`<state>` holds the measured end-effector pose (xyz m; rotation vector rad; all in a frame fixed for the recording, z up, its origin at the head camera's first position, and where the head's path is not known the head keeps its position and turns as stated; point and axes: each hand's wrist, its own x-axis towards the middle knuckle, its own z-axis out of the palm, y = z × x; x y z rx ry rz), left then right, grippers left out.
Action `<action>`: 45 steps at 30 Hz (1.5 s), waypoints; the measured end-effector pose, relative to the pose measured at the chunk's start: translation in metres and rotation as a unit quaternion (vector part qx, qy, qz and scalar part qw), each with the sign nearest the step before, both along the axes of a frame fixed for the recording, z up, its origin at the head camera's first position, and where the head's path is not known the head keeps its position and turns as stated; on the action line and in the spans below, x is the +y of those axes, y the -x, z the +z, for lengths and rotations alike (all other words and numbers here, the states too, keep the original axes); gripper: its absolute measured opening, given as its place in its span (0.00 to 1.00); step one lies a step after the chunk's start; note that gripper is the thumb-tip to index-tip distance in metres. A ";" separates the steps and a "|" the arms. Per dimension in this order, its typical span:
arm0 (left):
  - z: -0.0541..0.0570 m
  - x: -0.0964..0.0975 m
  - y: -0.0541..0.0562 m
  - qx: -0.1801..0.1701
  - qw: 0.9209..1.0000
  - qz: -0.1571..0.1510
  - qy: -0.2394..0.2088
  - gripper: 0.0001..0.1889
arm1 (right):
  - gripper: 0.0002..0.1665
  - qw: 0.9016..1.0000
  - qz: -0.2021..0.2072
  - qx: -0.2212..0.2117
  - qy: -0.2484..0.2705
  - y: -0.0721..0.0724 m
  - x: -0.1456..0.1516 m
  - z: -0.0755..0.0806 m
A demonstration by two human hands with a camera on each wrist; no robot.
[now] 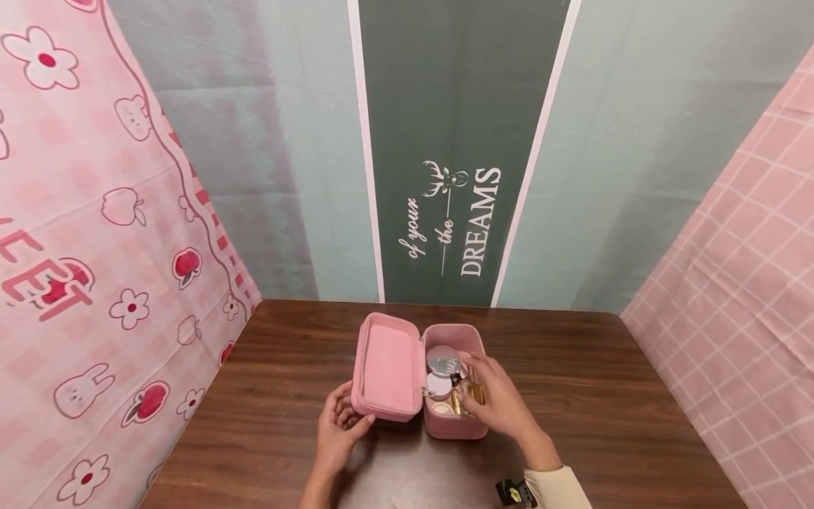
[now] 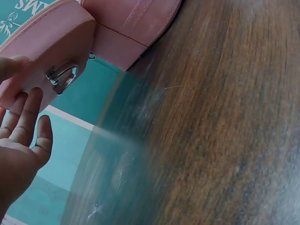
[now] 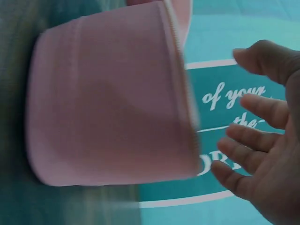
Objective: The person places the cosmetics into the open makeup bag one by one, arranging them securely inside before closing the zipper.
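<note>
A pink zip cosmetic case (image 1: pixel 455 428) stands upright on the table, its lid (image 1: pixel 389 364) swung out to the left. My left hand (image 1: pixel 337 431) holds that lid at its near left edge; in the left wrist view, thumb and fingers lie on either side of it, near a metal ring (image 2: pixel 65 78). Over the case's right side hovers my right hand (image 1: pixel 502 404), its fingers spread and slightly bent. The right wrist view shows nothing in its grasp. Inside the case are a silver round compact (image 1: pixel 443 360), a white round container (image 1: pixel 439 385) and gold-coloured items (image 1: pixel 475 394), partly hidden by fingers.
The dark wooden table (image 1: pixel 610 410) extends to both sides of the case. Behind it hangs a green cloth (image 1: pixel 439 113) with white lettering. Pink patterned cloths stand at the left (image 1: pixel 127 247) and right. A black device (image 1: pixel 514 493) sits by the right sleeve.
</note>
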<state>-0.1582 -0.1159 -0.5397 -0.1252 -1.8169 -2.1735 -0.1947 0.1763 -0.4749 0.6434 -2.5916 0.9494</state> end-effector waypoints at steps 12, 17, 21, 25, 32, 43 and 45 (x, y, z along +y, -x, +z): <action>-0.001 -0.002 0.001 0.014 1.000 -0.007 -0.023 0.35 | 0.59 0.996 -0.051 0.020 0.072 -0.018 0.010 -0.045; 0.001 -0.001 0.001 0.016 0.999 -0.009 -0.029 0.35 | 0.66 0.994 -0.077 -0.024 0.068 -0.022 0.011 -0.053; 0.002 -0.002 0.001 -0.004 0.999 -0.020 -0.033 0.38 | 0.65 0.984 -0.089 -0.103 0.116 -0.022 0.015 -0.063; 0.002 -0.003 0.001 -0.034 0.998 -0.048 -0.039 0.40 | 0.58 0.954 -0.073 -0.186 0.222 -0.020 0.019 -0.079; 0.001 -0.003 0.001 -0.048 0.996 -0.064 -0.043 0.38 | 0.53 0.933 -0.067 -0.199 0.293 -0.019 0.022 -0.093; 0.007 0.007 -0.001 0.022 1.000 -0.001 -0.006 0.35 | 0.53 0.952 -0.094 -0.209 0.203 -0.018 0.023 -0.084; 0.008 0.012 -0.001 0.059 0.998 0.023 -0.004 0.33 | 0.54 0.952 -0.097 -0.215 0.197 -0.018 0.023 -0.082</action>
